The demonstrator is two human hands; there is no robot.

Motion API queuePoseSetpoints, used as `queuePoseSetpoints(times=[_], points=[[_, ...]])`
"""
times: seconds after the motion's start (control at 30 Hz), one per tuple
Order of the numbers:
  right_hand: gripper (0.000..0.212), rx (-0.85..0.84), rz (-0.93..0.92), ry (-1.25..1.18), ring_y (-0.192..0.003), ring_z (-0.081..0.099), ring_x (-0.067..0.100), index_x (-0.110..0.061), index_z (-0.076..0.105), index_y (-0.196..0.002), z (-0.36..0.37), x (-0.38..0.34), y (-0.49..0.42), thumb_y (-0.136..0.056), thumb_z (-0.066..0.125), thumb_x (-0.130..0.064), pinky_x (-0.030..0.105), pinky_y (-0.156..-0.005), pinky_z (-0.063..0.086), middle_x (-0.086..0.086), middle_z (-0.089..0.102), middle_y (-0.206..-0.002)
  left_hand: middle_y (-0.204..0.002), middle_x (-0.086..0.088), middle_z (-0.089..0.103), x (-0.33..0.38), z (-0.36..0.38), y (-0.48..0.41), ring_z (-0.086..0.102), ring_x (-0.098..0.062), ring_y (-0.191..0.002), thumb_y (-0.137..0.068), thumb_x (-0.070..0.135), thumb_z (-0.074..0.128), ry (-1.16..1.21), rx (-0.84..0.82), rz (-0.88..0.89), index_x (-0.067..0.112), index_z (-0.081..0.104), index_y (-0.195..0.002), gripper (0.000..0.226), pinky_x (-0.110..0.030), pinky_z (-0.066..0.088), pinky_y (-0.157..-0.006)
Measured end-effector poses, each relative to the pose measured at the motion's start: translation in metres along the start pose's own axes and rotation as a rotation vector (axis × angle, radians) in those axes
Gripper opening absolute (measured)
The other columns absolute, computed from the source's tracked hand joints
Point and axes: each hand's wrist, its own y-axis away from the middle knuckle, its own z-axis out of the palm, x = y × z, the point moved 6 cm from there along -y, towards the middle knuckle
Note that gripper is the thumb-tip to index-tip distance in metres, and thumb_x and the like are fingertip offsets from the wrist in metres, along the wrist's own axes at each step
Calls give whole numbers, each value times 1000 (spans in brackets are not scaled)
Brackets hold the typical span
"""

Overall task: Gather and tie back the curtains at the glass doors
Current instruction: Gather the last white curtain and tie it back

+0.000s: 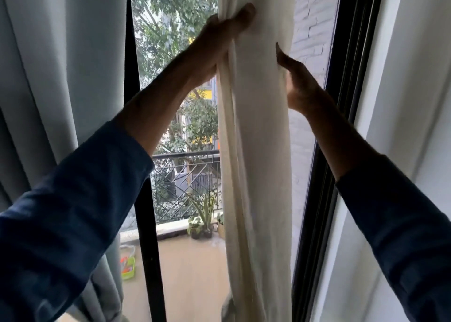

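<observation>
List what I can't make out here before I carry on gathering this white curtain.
Head view: fingers of the right hand pass behind the white curtain, so its grip is unclear.
Curtain tops and rail: cut off by the upper frame edge.
Grey curtain: its far side is cut off by the left edge.
Any tie-back or hook: none shows; the sleeves cover the lower corners.

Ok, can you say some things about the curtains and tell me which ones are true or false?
1. The left hand grips the white curtain. True.
2. The white curtain is tied with a ribbon. False: no tie shows on it.
3. Outside on the balcony stand potted plants. True.
4. The grey curtain hangs to the right of the white one. False: it hangs to the left.
</observation>
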Motion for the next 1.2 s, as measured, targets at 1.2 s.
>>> queuePoseSetpoints(times=[1.2], points=[[49, 264, 287, 689, -142, 40, 10, -16, 31, -156, 98, 338, 329, -108, 34, -24, 25, -117, 31, -1, 43, -155, -77, -11, 70, -324, 61, 282, 65, -37, -72, -70, 33, 56, -741, -104, -615, 8, 61, -81, 28, -36, 49, -57]])
